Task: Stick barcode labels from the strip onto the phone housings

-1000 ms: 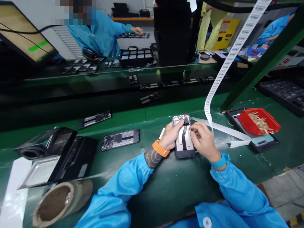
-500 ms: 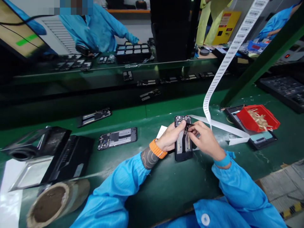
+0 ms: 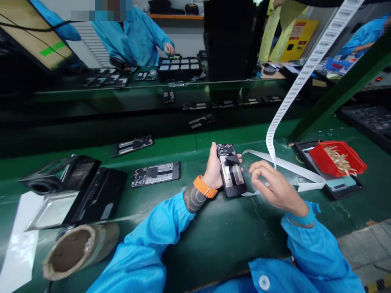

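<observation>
In my left hand (image 3: 213, 171) lies an opened phone (image 3: 233, 179), tilted, with its inner side up. The fingers wrap under it and show at its right edge, with the thumb along the left. A circuit board shows at its top end, with a dark flap and a dark strip running over the silvery middle. My right hand (image 3: 275, 189) hovers just right of the phone, apart from it. Its fingers are loosely bent, thumb and forefinger separated, and nothing shows between them. Another opened phone (image 3: 155, 174) rests on the green bench to the left.
A barcode label strip (image 3: 293, 87) hangs down to the bench on the right. Beyond it sits a red bin (image 3: 356, 160) of pale strips on a black tray (image 3: 339, 194). At left are a black stand (image 3: 100, 195) and a cardboard roll (image 3: 105, 244). A co-worker (image 3: 134, 38) stands opposite.
My right hand has come off the phone and moved to the right. My left hand has turned and tilted the phone, and its thumb has shifted from the board to the side edge.
</observation>
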Motion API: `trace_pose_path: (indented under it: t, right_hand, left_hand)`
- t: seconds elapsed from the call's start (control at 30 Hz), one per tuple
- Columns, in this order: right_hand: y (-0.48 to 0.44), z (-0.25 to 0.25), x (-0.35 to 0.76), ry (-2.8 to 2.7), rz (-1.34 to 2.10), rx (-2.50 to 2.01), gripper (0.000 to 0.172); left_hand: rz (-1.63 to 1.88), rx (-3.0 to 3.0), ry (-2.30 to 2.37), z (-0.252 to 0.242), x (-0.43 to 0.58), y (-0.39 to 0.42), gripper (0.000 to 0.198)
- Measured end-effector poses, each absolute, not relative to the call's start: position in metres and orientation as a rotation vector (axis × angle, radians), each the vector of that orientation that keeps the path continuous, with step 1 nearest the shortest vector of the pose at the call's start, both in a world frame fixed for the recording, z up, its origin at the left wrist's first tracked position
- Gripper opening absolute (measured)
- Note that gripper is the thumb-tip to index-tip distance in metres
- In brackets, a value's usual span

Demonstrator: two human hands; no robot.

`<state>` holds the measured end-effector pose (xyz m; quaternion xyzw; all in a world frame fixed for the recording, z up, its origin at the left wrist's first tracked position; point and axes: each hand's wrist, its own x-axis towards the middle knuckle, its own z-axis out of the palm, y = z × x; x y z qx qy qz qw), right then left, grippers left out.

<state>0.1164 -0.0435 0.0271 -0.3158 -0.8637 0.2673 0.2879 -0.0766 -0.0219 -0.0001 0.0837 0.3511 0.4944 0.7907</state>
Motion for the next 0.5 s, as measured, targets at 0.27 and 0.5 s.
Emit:
trace_pose_path:
  t: [0.27, 0.5]
  right_hand:
    - [-0.036, -0.012, 0.095, -2.127, 0.419, -0.991, 0.020]
    - [-0.033, -0.008, 0.098, -1.994, 0.582, -1.033, 0.017]
  left_hand:
    - [0.998, 0.128, 0.626, 0.019, -0.072, -0.034, 0.089]
    - [1.020, 0.211, 0.539, 0.019, -0.063, -0.039, 0.071]
